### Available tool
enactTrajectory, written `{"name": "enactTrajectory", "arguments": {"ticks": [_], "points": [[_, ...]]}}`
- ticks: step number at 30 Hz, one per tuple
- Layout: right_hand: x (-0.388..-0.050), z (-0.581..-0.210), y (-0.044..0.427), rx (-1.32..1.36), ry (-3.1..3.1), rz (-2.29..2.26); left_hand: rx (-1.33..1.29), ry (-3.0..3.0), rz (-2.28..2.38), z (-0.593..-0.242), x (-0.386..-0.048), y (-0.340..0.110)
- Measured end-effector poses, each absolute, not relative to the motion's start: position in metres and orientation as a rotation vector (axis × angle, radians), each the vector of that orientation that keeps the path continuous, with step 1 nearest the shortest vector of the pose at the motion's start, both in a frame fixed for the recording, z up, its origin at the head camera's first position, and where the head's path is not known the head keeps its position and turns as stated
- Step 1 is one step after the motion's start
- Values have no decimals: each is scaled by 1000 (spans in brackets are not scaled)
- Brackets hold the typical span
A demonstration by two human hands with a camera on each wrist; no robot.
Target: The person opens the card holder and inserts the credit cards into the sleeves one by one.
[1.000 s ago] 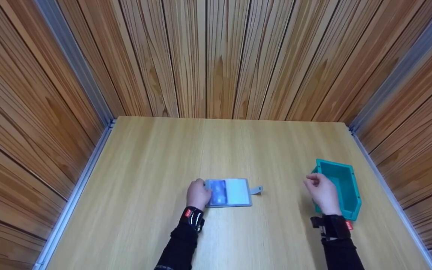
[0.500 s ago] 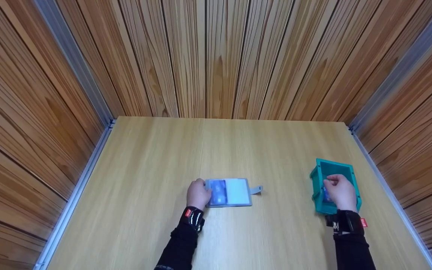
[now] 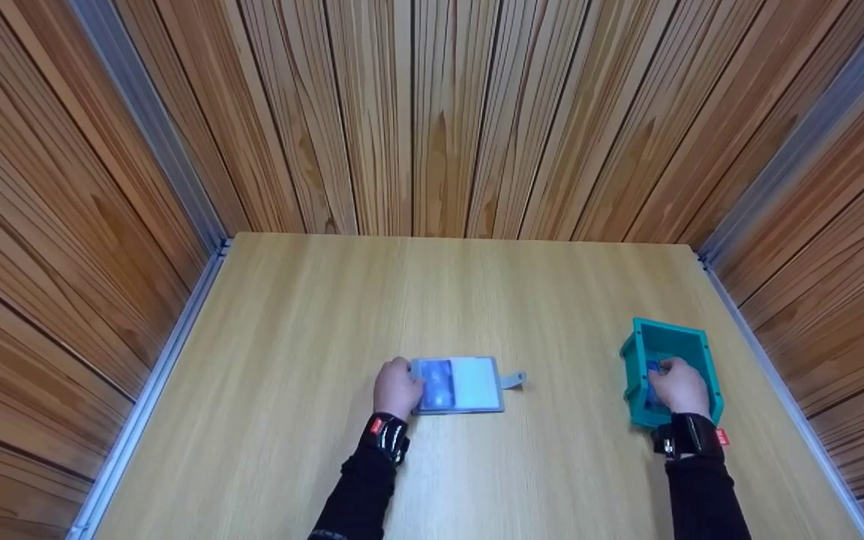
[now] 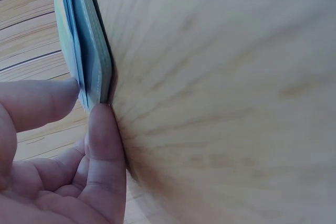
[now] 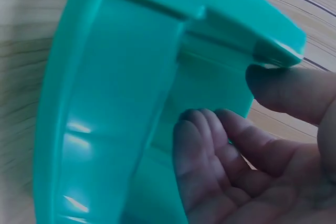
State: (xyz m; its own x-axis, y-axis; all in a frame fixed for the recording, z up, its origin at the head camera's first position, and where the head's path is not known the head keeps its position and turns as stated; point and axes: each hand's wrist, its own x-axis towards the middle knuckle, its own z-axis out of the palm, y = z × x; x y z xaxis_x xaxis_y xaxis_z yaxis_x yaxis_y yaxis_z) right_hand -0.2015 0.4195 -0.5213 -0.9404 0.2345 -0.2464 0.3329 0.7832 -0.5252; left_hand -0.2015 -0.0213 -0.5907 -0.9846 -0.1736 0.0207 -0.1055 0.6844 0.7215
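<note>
A light-blue card holder [image 3: 477,386] lies spread open on the table, its snap tab [image 3: 513,380] pointing right. On its left half is a darker blue panel [image 3: 437,386]. My left hand [image 3: 396,388] pinches the holder's left edge; in the left wrist view, thumb and forefinger meet at the holder's corner [image 4: 97,72]. My right hand [image 3: 679,386] is down inside a teal bin [image 3: 653,330]. Beside its fingers lies a small dark-blue item [image 3: 653,397], partly hidden. In the right wrist view, the thumb stands apart from the loosely bent fingers [image 5: 194,150], nothing between them.
The bin stands on the right side of the wooden table [image 3: 432,300], near a metal edge rail [image 3: 784,397]. Wood-panelled walls [image 3: 439,112] enclose the back and both sides.
My right hand has moved from beside the bin's left wall to the right and down into the bin. The dark-blue item has come into view there. My left hand and the card holder stay put.
</note>
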Motion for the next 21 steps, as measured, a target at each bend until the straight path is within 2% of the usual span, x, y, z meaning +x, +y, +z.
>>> {"name": "enactTrajectory", "arguments": {"ticks": [21], "points": [[-206, -528, 424, 483, 2769, -761, 276, -2839, -1227, -589, -202, -21]]}}
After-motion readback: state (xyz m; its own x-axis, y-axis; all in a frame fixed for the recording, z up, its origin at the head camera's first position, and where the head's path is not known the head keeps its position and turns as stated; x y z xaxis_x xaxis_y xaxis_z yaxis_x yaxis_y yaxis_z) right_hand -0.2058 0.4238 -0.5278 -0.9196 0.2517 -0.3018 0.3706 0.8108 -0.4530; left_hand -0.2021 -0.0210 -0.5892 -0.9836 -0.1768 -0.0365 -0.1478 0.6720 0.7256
